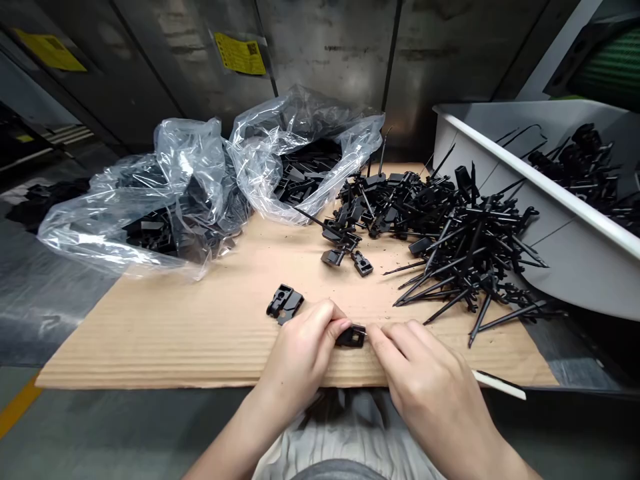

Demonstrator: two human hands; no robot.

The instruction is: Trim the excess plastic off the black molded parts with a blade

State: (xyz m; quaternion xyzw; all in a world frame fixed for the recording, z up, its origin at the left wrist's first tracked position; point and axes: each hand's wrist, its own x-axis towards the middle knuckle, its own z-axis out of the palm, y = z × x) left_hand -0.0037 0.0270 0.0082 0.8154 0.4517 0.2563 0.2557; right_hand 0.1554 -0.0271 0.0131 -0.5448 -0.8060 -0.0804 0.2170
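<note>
My left hand (307, 347) is closed, pinching a small black plastic part (351, 337) between thumb and fingers just above the cardboard's front edge. My right hand (425, 367) is wrapped round a slim white-and-black-handled tool (500, 385), whose end sticks out behind the hand. A thin bright tip shows at the right fingertips, close against the plastic part; whether it touches cannot be seen. Beside my left hand lie loose black plastic blocks (285, 303) on the cardboard. Most of the tool is hidden inside my right hand.
A cardboard sheet (200, 333) covers the worktop. A tangled heap of black parts with long sprues (450, 247) lies right of centre. Two clear plastic bags (195, 160) (250, 153) of black parts stand at the back left. A grey bin (540, 173) with black parts is at right.
</note>
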